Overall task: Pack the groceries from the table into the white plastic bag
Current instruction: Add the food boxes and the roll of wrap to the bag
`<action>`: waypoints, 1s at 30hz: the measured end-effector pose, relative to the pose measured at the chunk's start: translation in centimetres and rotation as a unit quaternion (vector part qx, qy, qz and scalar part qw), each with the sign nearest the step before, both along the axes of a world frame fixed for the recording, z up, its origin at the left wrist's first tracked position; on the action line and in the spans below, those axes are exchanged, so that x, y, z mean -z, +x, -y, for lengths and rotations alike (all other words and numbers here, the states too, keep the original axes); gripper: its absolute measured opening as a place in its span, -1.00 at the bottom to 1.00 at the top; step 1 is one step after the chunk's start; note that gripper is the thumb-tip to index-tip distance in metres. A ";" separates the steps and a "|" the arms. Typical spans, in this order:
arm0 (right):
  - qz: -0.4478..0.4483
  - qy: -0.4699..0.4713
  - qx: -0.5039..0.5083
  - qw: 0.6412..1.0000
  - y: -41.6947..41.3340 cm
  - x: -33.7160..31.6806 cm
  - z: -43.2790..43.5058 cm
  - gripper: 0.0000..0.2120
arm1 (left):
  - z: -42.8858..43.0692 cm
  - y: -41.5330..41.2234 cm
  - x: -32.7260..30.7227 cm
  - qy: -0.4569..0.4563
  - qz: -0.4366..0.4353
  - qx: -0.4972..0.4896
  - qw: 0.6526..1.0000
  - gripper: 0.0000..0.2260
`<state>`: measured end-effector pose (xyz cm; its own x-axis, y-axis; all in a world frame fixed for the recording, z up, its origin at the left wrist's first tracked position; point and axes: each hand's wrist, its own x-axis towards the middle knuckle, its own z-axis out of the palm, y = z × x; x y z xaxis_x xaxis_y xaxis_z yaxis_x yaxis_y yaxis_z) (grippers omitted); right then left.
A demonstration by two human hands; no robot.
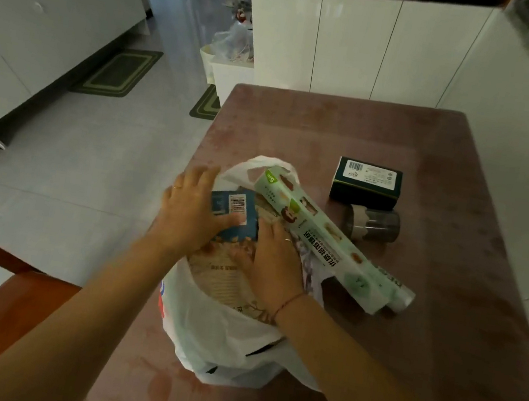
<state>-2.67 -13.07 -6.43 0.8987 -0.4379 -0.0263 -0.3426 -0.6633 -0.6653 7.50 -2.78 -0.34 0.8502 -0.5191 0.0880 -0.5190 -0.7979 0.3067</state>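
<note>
Looking down through the head camera, I start with the reddish tabletop (pixel 409 327), which carries everything. On its near-left part sits the white plastic bag (pixel 217 338), mouth open upward, with one handle loop raised at its 12 o'clock edge. A flat blue-and-beige packet (pixel 222 275) stands in that mouth, partly sunk in. Both hands are on it. The left hand (pixel 190 209) lies over the blue top with fingers straight and spread and the thumb across the barcode. The right hand (pixel 272 264) lies palm-down on the beige face, fingers straight and close together. Neither hand curls round anything, so I judge they are pressing the packet down. What the coming move turns on, I think, is the long green foil box (pixel 319 240). It lies just beside the right hand at its 2 o'clock, long axis running from 11 o'clock to 5 o'clock. Its far end rests on the bag's rim by the handle, and its near end is out on the tabletop. The right hand is clearly the nearer one, and the box would need swinging to point into the mouth. Further out at 1 o'clock, well apart from both hands, sits a dark green carton (pixel 366 183). Just nearer than it, a small jar (pixel 372 224) lies on its side, close to the foil box.
</note>
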 end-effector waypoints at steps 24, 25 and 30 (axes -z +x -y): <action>-0.114 -0.035 0.084 0.989 -6.0 5.4 13.8 -0.46 | 1.6 -0.5 3.4 0.133 0.001 0.090 0.987 -0.12; -0.098 0.016 0.089 0.991 -5.8 4.5 13.7 -0.50 | 1.6 -0.5 3.4 0.130 0.002 0.088 0.988 -0.12; -0.069 0.232 0.051 0.969 -5.4 -2.1 11.3 -0.51 | 1.4 -0.6 3.6 0.111 0.005 0.088 0.990 -0.11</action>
<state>-8.08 -24.37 -4.29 0.8249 -0.4372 -0.3582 -0.4978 -0.2618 -0.8268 6.88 -4.16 -3.96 0.7441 -0.6670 -0.0377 -0.6584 -0.7417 0.1279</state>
